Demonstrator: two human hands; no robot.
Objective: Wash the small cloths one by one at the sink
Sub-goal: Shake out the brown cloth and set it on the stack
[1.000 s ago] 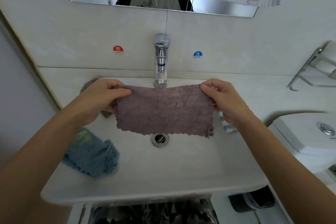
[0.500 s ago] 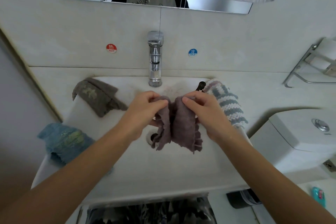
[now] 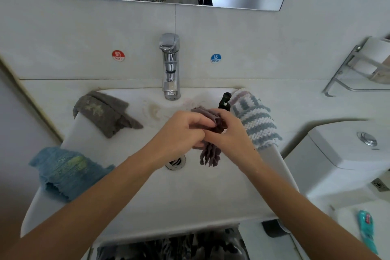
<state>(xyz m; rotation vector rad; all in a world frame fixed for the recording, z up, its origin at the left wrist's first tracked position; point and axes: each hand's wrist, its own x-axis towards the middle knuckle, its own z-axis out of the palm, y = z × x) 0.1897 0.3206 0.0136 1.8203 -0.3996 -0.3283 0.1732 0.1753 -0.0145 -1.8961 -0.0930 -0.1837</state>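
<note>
Both hands (image 3: 211, 131) grip one purple cloth (image 3: 210, 154); three cloths drape the sink (image 3: 190, 202).

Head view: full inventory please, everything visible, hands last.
purple cloth: 1, mauve, bunched over the basin, held in both hands
grey cloth: 1, grey, back-left sink rim
blue cloth: 1, blue with a yellowish patch, left rim, draped over the edge
striped cloth: 1, white and grey-blue, back-right rim
sink: 1, white
drain: 1, metal, basin middle
faucet: 1, chrome, no water visible
pump bottle: 1, dark, beside striped cloth
hot sticker: 1, red, wall
cold sticker: 1, blue, wall
toilet tank: 1, white, right
left hand: fingers gripping purple cloth
right hand: fingers gripping purple cloth
</note>
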